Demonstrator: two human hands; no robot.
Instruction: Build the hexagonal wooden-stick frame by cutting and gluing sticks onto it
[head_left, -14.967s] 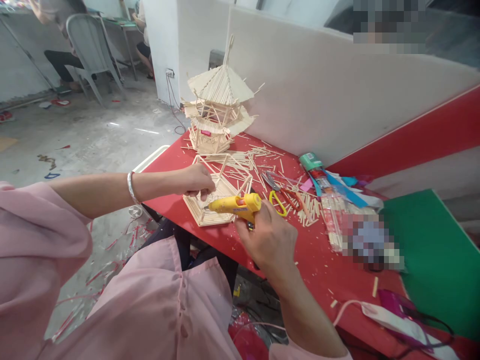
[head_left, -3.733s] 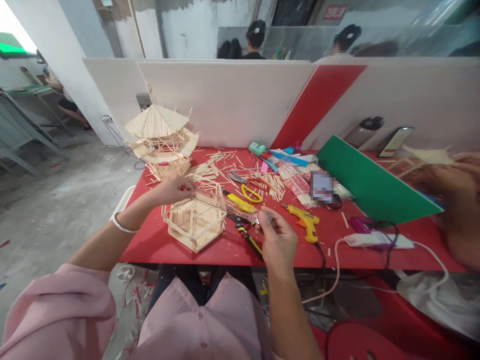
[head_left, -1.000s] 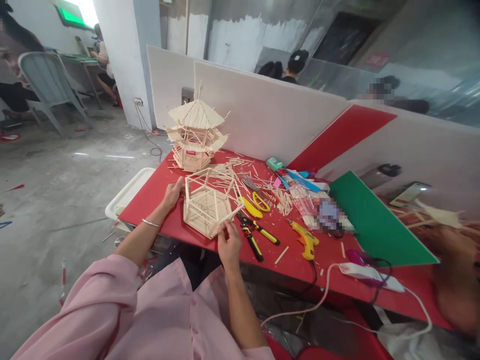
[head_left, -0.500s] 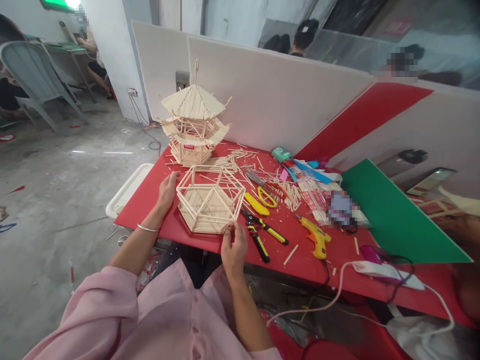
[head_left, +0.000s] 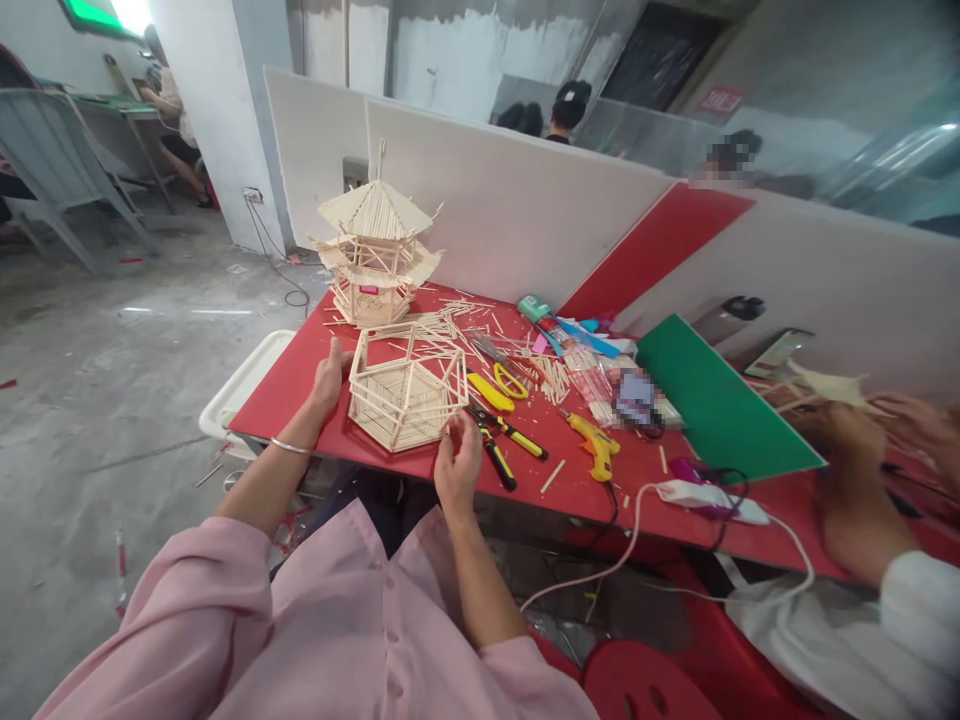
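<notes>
A hexagonal frame of pale wooden sticks, with a slatted floor and open sides, sits on the red table before me. At its left side is my left hand, fingers stretched out and the fingertips close to a corner; contact there is hard to make out. My right hand has its thumb and fingers pinched at the near right corner of the frame. Behind the frame stands a stick pagoda with two tiers of roof. Loose sticks lie scattered beside it.
Right of the frame lie pliers, a yellow-handled tool, scissors and a yellow glue gun. A green board leans farther right, near another person's hand. A white partition backs the table.
The stick frame has turned, with a corner now toward me. My hands stay beside it. The view has shifted, bringing more of the neighbouring person's arms into sight.
</notes>
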